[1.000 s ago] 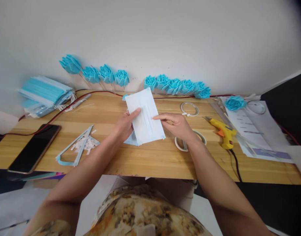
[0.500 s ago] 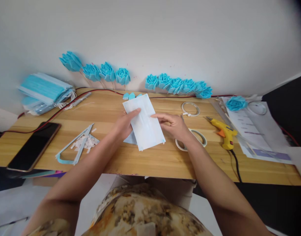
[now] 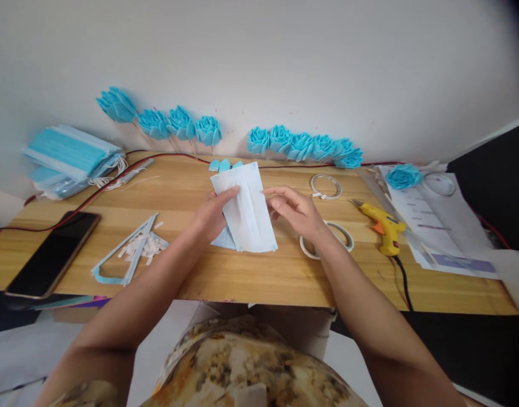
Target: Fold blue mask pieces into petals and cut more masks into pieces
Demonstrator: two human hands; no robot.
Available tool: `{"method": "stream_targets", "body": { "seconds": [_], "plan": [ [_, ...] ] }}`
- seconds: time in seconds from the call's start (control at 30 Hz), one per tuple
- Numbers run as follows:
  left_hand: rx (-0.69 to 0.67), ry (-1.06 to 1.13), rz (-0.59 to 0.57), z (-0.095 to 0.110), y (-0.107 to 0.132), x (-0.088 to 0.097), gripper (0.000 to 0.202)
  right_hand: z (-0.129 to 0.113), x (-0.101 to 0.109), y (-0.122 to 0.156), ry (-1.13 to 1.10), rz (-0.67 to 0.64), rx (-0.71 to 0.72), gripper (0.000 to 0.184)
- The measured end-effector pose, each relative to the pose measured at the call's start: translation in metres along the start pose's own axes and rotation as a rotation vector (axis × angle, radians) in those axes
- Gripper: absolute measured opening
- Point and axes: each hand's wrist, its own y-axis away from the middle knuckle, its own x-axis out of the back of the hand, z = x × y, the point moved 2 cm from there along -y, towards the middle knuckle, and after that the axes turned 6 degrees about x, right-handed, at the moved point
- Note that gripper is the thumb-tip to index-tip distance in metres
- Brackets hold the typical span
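A pale blue-white mask sheet point(image 3: 247, 212) is held up over the middle of the wooden table point(image 3: 251, 271). My left hand point(image 3: 212, 213) grips its left edge, thumb on top. Along its right edge sits my right hand point(image 3: 295, 212), fingers curled and pinching the sheet near the top. Another pale blue piece point(image 3: 224, 239) lies under the sheet by my left hand.
Blue folded flowers point(image 3: 301, 147) line the wall. A stack of masks point(image 3: 68, 158) sits far left, a phone point(image 3: 51, 254) front left, blue strips and white scraps point(image 3: 134, 251) beside it. Tape rings point(image 3: 326, 185), scissors point(image 3: 327, 240), a yellow glue gun point(image 3: 382, 226) and papers point(image 3: 437, 220) lie right.
The sheet has turned slightly more upright and narrower between my hands. My right hand moved up along its right edge toward the top.
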Motion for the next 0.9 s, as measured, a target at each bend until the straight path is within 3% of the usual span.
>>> {"method": "stream_targets", "body": {
  "seconds": [0.23,0.43,0.7,0.9],
  "plan": [
    [0.001,0.008,0.021,-0.002,-0.001,0.000,0.042,0.000,0.000,-0.001,0.024,0.023,0.057,0.019],
    [0.008,-0.011,0.020,-0.002,-0.004,0.004,0.042,0.005,0.002,-0.003,-0.021,0.038,0.048,0.030],
    [0.031,-0.348,-0.133,-0.007,0.004,0.002,0.045,0.004,-0.001,-0.004,-0.187,0.105,-0.043,0.058],
    [0.103,-0.509,-0.172,-0.005,0.007,0.000,0.063,0.001,0.002,-0.008,-0.268,0.240,-0.070,0.058]
  ]
}}
